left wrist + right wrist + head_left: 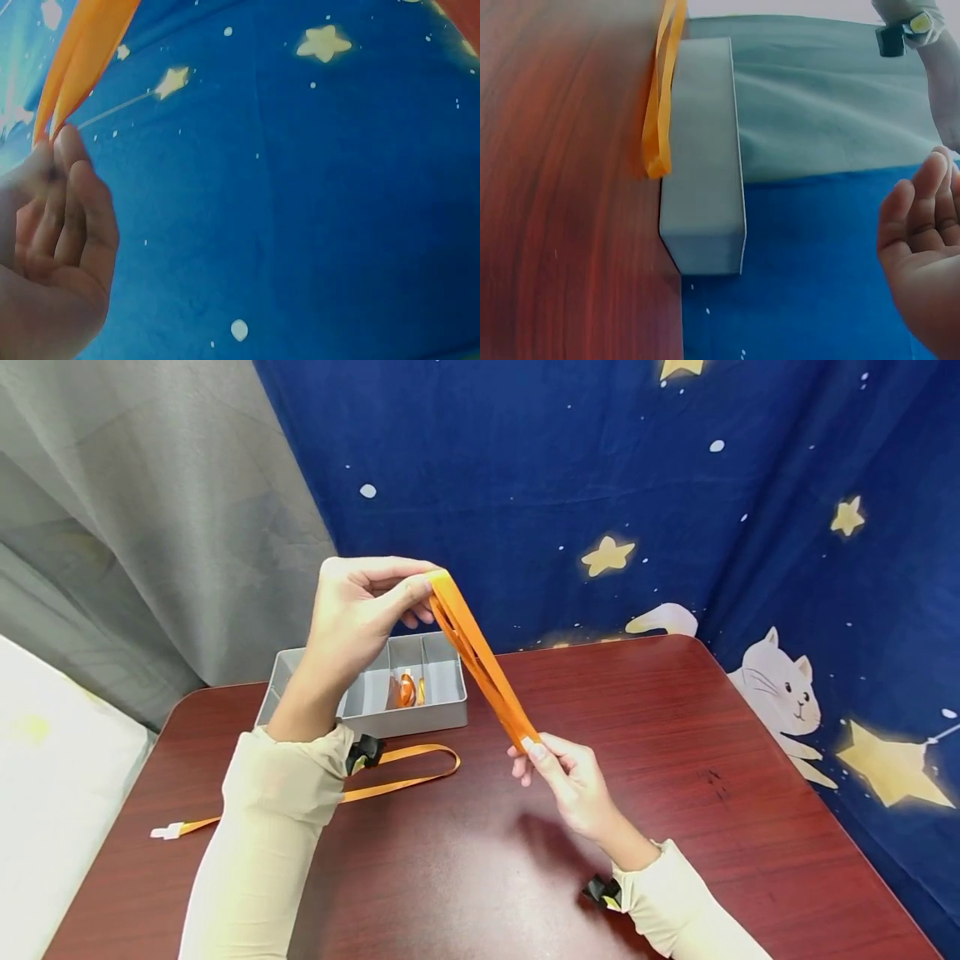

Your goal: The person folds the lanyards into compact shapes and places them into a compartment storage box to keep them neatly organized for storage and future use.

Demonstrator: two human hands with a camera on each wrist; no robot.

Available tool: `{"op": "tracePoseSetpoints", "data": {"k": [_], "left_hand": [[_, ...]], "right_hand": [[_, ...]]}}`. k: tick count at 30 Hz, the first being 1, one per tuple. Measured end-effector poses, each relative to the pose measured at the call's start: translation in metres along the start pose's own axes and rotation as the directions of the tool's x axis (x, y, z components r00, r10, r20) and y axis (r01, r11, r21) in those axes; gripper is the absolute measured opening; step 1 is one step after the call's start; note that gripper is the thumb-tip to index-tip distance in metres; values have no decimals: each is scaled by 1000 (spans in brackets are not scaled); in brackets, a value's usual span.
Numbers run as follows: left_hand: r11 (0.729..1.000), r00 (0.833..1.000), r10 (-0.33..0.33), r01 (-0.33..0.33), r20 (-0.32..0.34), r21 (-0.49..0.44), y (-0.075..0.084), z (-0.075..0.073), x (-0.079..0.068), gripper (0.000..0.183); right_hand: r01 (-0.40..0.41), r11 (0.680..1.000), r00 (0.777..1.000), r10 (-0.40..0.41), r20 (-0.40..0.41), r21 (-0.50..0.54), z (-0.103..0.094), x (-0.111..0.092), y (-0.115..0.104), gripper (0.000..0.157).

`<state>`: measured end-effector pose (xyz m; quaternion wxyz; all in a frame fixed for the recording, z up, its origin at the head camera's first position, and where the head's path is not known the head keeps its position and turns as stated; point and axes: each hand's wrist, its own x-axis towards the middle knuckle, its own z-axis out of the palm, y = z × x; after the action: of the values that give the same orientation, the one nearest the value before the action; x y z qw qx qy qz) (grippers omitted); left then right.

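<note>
An orange lanyard (pixel 480 652), folded into a long bundle of several strands, stretches at a slant above the table. My left hand (pixel 348 614) pinches its upper end between thumb and fingers. At the lower end, my right hand (pixel 570 781) pinches the bundle, with a small white piece showing by the thumb. The left wrist view shows the strap (pixel 86 60) rising from the left fingertips. In the right wrist view, the right hand (pixel 926 247) sits at the edge and its grip is out of frame.
A grey divided box (pixel 405 721) stands at the table's back left, with small orange items (pixel 407 690) in one compartment. Another orange lanyard (pixel 408 785) with a white clip (pixel 167 832) lies in front of it, partly behind the left arm. A blue star-patterned curtain (pixel 487 460) hangs behind.
</note>
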<state>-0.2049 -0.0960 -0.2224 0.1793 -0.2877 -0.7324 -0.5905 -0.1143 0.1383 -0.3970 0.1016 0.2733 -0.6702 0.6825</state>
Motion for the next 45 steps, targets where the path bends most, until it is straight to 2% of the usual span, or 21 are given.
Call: {"op": "tracePoseSetpoints", "data": {"k": [3, 7, 13, 16, 22, 29, 35, 38, 42, 45], "left_hand": [[995, 993, 101, -99, -61, 33, 0, 9, -1, 11], [971, 965, 232, -222, -119, 93, 1, 17, -5, 11], [947, 940, 317, -308, -128, 87, 4, 23, -5, 13], [939, 932, 340, -329, -124, 102, 5, 25, -4, 12], [925, 922, 373, -360, -103, 125, 5, 29, -5, 10], [903, 902, 423, -411, -85, 122, 9, 32, -5, 7], [896, 899, 435, -427, -48, 124, 9, 34, -5, 8], [894, 899, 436, -431, -20, 122, 8, 34, -6, 8], [899, 903, 428, -427, 12, 98, 7, 35, -6, 8], [901, 904, 425, -427, 32, 80, 7, 37, -6, 9]], "right_hand": [[-10, 1000, 1000, 10, 12, 28, 3, 0, 1, 22], [-33, 998, 999, 32, 16, 46, 6, 2, 2, 20], [-59, 997, 998, 59, 10, 48, 10, 4, 4, 20], [-46, 997, 999, 45, 15, 66, 12, 6, 3, 20], [-87, 987, 996, 85, 26, 132, 13, 11, 1, 23], [-84, 994, 995, 81, 54, 67, 11, 16, 2, 31], [-71, 996, 995, 66, 77, 60, 10, 23, -2, 32], [-14, 999, 998, 12, 58, 35, 8, 31, -6, 37], [104, 995, 994, -104, 38, 9, 3, 45, -14, 58], [149, 988, 988, -151, 33, 37, 0, 54, -19, 71]]}}
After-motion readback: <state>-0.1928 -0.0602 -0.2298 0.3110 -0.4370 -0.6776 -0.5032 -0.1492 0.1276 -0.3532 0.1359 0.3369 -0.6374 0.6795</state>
